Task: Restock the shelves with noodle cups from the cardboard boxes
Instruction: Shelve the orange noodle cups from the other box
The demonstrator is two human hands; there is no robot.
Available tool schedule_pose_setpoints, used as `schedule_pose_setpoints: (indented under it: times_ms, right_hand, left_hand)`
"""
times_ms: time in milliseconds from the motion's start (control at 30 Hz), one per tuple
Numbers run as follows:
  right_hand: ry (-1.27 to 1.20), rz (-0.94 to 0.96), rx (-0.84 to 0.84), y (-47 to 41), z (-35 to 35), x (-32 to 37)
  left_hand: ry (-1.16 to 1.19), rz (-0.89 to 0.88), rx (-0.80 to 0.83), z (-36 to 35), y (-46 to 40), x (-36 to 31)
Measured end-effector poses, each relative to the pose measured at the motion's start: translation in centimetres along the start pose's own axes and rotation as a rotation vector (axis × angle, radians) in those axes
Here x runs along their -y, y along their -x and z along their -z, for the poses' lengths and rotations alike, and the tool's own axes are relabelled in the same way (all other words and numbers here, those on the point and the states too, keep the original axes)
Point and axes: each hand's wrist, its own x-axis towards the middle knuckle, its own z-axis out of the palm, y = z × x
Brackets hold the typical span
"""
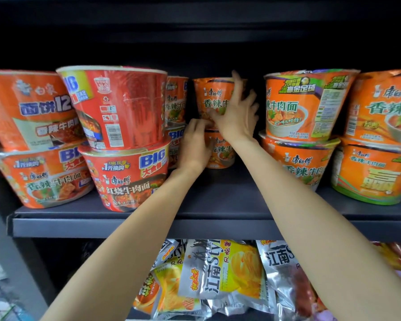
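Upper orange noodle cup [214, 98] stacked on lower cup [220, 150], deep at back of shelf [134, 225]. Right hand [237, 112] laid on upper cup, fingers spread. Left hand [195, 144] below it, fingers curled at joint of both cups. Snack bags [220, 272] seen under forearms.

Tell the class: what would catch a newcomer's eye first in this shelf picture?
Two bare arms reach to the back of the dark shelf, where the right hand and left hand touch two stacked orange noodle cups. Larger noodle bowls stand stacked on both sides; snack bags lie below.
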Motion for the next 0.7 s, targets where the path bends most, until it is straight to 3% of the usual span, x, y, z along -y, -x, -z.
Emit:
schedule_pose_setpoints:
  times_ms: [133,200,333,700]
  right_hand:
    - [-0.225,0.028,0.033,0.0,-0.5,-0.5]
    - [-0.193,0.045,-0.001,0.2,-0.5,-0.4]
    - [-0.181,0.026,-0.048,0.3,-0.6,-0.6]
    - [-0.183,0.044,0.057,0.3,-1.1,-1.0]
  left_hand:
    - [-0.107,0.071,0.006,-0.3,-0.1,0.0]
    - [-0.114,0.133,0.045,-0.3,-0.1,0.0]
    - [-0.101,0.073,0.074,0.0,0.1,-0.1]
    - [-0.06,0.086,0.141,0.7,0.6,-0.5]
